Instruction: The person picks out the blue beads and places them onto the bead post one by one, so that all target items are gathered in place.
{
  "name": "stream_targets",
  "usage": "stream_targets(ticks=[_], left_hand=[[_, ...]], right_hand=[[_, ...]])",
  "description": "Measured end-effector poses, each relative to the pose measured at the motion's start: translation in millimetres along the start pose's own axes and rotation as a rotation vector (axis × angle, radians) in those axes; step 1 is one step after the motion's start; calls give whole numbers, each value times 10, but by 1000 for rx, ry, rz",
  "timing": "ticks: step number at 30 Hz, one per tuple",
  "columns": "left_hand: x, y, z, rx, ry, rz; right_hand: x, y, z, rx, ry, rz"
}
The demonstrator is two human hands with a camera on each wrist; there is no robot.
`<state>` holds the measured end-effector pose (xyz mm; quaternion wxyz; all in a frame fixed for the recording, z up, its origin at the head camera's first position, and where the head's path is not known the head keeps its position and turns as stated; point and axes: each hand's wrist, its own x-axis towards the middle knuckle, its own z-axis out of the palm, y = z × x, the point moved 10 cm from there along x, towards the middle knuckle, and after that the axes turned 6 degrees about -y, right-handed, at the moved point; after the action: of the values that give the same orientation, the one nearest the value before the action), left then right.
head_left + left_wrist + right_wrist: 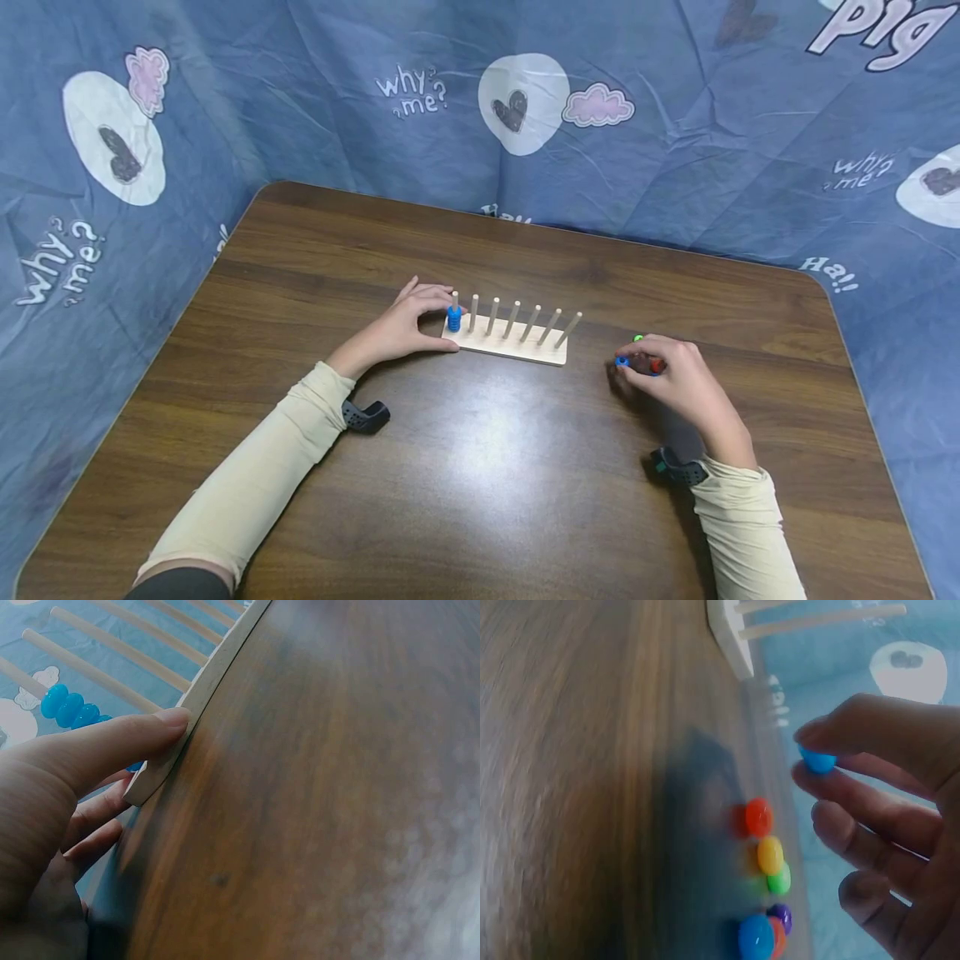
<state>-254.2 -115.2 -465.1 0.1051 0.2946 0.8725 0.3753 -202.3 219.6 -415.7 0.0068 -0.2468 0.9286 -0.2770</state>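
A pale wooden peg board [513, 345] with a row of upright pegs lies near the middle of the table. Several blue beads [453, 320] are stacked on its leftmost peg; the other pegs are bare. My left hand [405, 327] holds the board's left end, its thumb against the front edge and its fingers behind. Off to the right of the board, my right hand [684, 382] pinches a single blue bead [820, 763] between thumb and forefinger, above the tabletop. The right hand's other fingers are loosely bent.
Below the right hand, loose beads lie on the table [480, 500]: a red bead [759, 817], a yellow bead [770, 856], a green bead [778, 878], a purple bead [781, 915], and a blue bead [756, 937] overlapping an orange one. A blue printed cloth [315, 92] hangs behind the table.
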Motion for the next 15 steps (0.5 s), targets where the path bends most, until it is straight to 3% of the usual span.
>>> stream_targets(ticks=[8,15], left_hand=[[-3,-11,-4,0,5,0],[5,-8,2,-2,8,1]], right_hand=[[127,-155,-131,49,98,-39],[249,-245,-194,129,98,4]])
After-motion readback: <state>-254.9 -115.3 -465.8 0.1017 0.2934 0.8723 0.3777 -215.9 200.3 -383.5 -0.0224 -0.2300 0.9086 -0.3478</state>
